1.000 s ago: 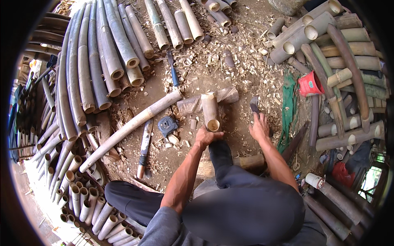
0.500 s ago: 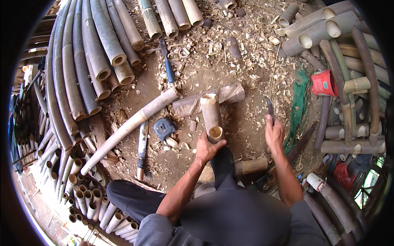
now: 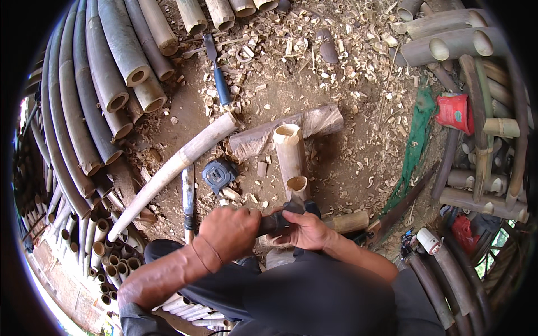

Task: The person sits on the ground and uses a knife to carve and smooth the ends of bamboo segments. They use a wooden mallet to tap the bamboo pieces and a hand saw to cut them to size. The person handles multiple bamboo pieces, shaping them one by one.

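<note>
A short pale bamboo section (image 3: 290, 152) leans on a wooden log (image 3: 319, 121) lying on the dirt, and a smaller bamboo tube end (image 3: 298, 184) sits just below it. My left hand (image 3: 228, 232) is closed around the dark handle of a tool (image 3: 273, 223). My right hand (image 3: 307, 229) grips the same tool closer to its head, right below the small tube. The tool's working end is mostly hidden between my hands and the bamboo. My dark-trousered legs fill the bottom of the view.
A long pale bamboo pole (image 3: 171, 169) lies at the left, with a grey tape measure (image 3: 219, 174) and a long knife (image 3: 189, 197) beside it. A blue-handled chisel (image 3: 219, 78) lies farther away. Bamboo stacks (image 3: 101, 84) stand left and right, beside a red container (image 3: 455, 112) and a green strap (image 3: 417, 137).
My left hand has left the bamboo end and my right hand has come in from the right. Both hands now meet on the dark-handled tool. The camera has moved closer.
</note>
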The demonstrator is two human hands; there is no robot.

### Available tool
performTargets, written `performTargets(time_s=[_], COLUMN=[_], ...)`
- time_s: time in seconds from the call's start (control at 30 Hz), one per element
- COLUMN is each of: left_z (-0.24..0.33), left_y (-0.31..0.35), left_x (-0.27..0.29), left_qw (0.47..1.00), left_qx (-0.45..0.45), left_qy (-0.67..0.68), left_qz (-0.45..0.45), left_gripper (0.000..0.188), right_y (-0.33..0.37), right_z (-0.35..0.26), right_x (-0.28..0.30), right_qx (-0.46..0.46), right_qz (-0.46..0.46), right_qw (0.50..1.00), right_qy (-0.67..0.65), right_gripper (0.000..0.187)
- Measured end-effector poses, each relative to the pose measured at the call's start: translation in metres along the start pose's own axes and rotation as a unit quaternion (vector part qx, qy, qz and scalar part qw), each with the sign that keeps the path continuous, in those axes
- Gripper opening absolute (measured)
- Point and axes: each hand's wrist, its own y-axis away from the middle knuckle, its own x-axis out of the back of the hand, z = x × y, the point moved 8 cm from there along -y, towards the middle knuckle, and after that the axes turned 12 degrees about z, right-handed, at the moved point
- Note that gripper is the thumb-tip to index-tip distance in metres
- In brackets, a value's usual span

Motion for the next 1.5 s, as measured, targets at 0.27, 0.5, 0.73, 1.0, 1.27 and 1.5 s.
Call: performTargets(time_s=[0.27, 0.5, 0.73, 1.0, 1.27, 1.5], left_z=[-0.05, 0.015, 0.054, -0.017, 0.008, 0.016], left_y=[-0.007, 0.021, 0.014, 0.001, 0.022, 0.02], left_x=[-0.064, -0.145, -0.13, -0.027, -0.12, -0.063], left_qw=[0.97, 0.848, 0.916, 0.999, 0.972, 0.972], left_qx=[0.036, 0.223, 0.147, -0.045, 0.071, -0.022], left_qy=[0.228, 0.477, 0.348, 0.001, 0.222, 0.064], left_qz=[-0.079, 0.055, 0.134, -0.022, 0.025, 0.224], left_gripper=[0.03, 0.044, 0.064, 0.017, 0.028, 0.015], right_y=[-0.003, 0.025, 0.04, -0.021, 0.015, 0.035], right_z=[-0.01, -0.043, -0.048, 0.01, -0.024, -0.018], right_x=[0.019, 0.021, 0.035, 0.027, 0.045, 0.024], right_qx=[0.017, 0.144, 0.234, 0.028, 0.145, 0.165], right_qz=[0.233, 0.367, 0.407, 0.075, 0.285, 0.212], right_qw=[0.968, 0.768, 0.672, 0.997, 0.891, 0.917], right_qy=[0.093, 0.505, 0.573, 0.014, 0.321, 0.294], right_gripper=[0.035, 0.027, 0.025, 0.032, 0.027, 0.03])
